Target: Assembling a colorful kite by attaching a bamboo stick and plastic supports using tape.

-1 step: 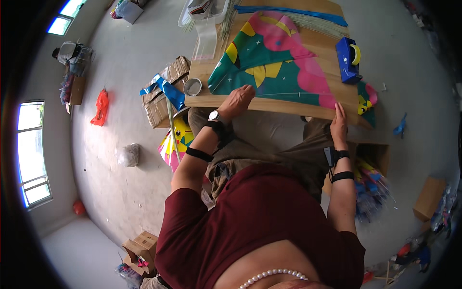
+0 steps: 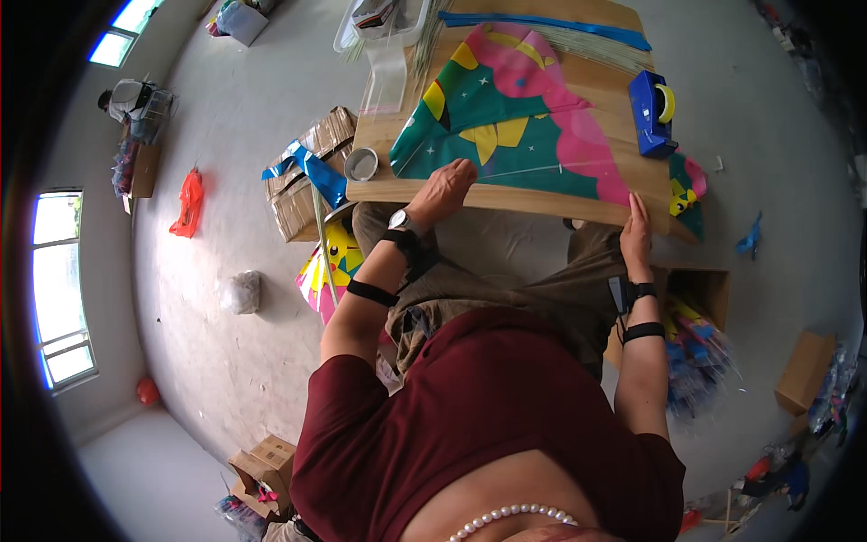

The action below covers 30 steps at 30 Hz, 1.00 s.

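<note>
A thin printed sheet (image 2: 510, 126), green and pink with yellow patches, is spread in a roughly triangular shape on the wooden table (image 2: 533, 197). My left hand (image 2: 444, 188) rests on its near edge, fingers curled and closed; what they pinch is hidden. A fine pale line (image 2: 542, 170), perhaps a thin rod or a seam, runs across the sheet from near that hand toward the pink side. At the sheet's pink near-right corner, my right hand (image 2: 637, 233) lies with its fingers stretched out along the table edge, apparently gripping nothing.
A blue tape dispenser (image 2: 652, 117) stands at the table's right. Blue strips (image 2: 542, 20) and thin pale rods (image 2: 587, 45) lie along the back. A round metal tin (image 2: 361, 164) sits at the left corner. Beside the table are flattened cardboard (image 2: 293, 194) and an open box (image 2: 709, 294).
</note>
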{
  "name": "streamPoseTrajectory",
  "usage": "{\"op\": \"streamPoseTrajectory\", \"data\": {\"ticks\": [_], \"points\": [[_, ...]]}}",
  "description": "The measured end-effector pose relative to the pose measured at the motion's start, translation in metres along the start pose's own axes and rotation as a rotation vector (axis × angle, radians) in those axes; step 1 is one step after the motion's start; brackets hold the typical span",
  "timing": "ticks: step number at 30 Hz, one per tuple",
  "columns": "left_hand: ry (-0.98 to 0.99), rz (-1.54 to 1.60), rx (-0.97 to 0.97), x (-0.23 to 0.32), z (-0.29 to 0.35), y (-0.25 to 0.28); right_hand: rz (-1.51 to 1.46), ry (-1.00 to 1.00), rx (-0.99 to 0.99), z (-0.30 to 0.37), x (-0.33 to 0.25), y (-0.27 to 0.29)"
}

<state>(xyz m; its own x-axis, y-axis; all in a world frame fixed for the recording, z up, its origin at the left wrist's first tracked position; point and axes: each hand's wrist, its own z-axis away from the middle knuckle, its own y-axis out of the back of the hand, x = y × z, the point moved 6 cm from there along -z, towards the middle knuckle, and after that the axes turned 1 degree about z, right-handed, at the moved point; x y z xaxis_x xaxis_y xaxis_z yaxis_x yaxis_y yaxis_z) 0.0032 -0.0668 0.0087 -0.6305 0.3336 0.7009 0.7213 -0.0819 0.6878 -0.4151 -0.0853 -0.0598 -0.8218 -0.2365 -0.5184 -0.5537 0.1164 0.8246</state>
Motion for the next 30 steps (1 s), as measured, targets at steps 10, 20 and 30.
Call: {"op": "streamPoseTrajectory", "data": {"ticks": [10,20,30], "points": [[-0.135,0.122,0.037,0.11,-0.01,0.046,0.201,0.509,0.167,-0.043,-0.22,0.136],[0.029,1.014,0.474,0.142,-0.013,0.051,0.05,0.472,0.162,-0.021,-0.28,0.16],[0.06,1.352,0.397,0.191,-0.007,0.049,0.127,0.587,0.362,-0.001,-0.306,0.179]]}}
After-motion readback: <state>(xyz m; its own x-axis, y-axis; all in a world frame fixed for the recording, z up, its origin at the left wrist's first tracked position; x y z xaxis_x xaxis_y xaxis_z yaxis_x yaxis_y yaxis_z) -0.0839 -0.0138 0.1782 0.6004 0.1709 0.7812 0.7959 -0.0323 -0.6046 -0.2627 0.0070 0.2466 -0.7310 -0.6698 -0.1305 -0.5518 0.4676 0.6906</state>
